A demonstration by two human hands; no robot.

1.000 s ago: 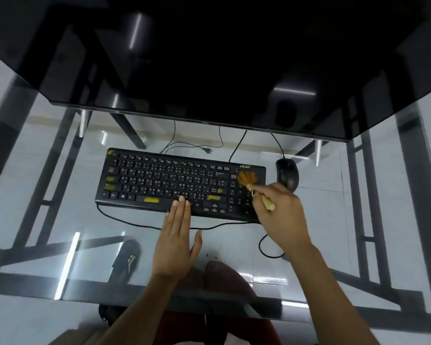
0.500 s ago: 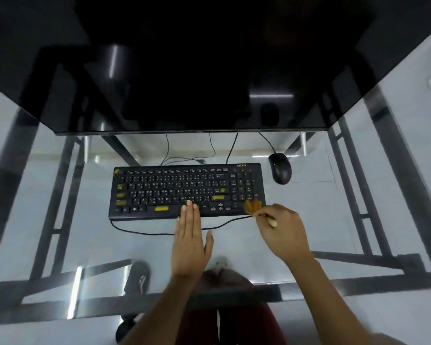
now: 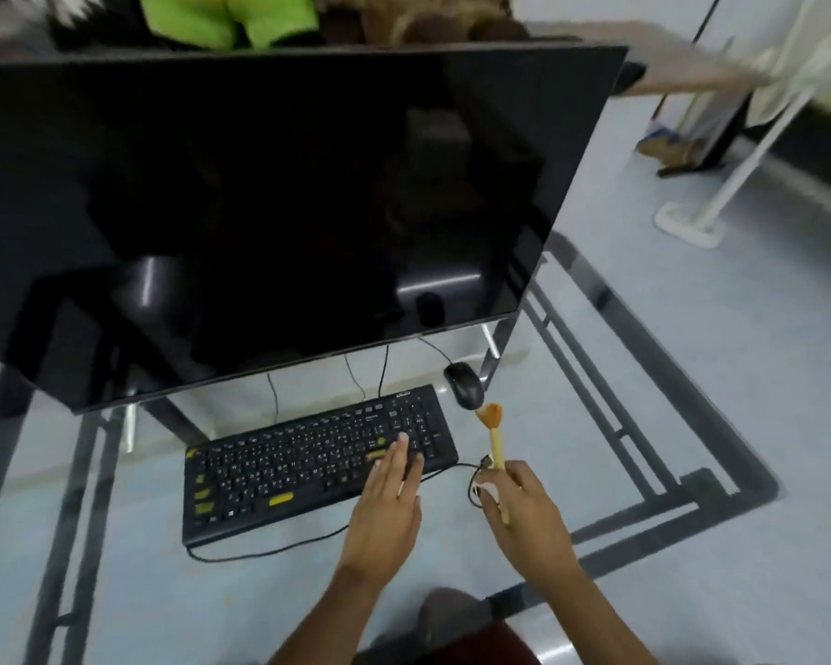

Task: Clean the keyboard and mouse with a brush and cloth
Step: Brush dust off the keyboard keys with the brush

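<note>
A black keyboard [image 3: 308,463] with a few yellow keys lies on the glass desk, angled up to the right. My left hand [image 3: 385,506] rests flat on its right front part, fingers apart. A black mouse [image 3: 464,386] sits just beyond the keyboard's right end. My right hand [image 3: 524,515] holds a small wooden brush [image 3: 494,439] by its handle, to the right of the keyboard. The brush's orange bristles point up and sit close to the mouse, off the keys. No cloth is in view.
A large dark monitor [image 3: 260,208] stands over the back of the glass desk [image 3: 116,592]. Black cables [image 3: 260,551] run along the keyboard's front and loop by my right hand. A white fan stand [image 3: 692,223] is on the floor at right.
The brush has left the keyboard's right end and now stands upright beside the mouse. My head has lifted and turned right, so the monitor's top and the room show.
</note>
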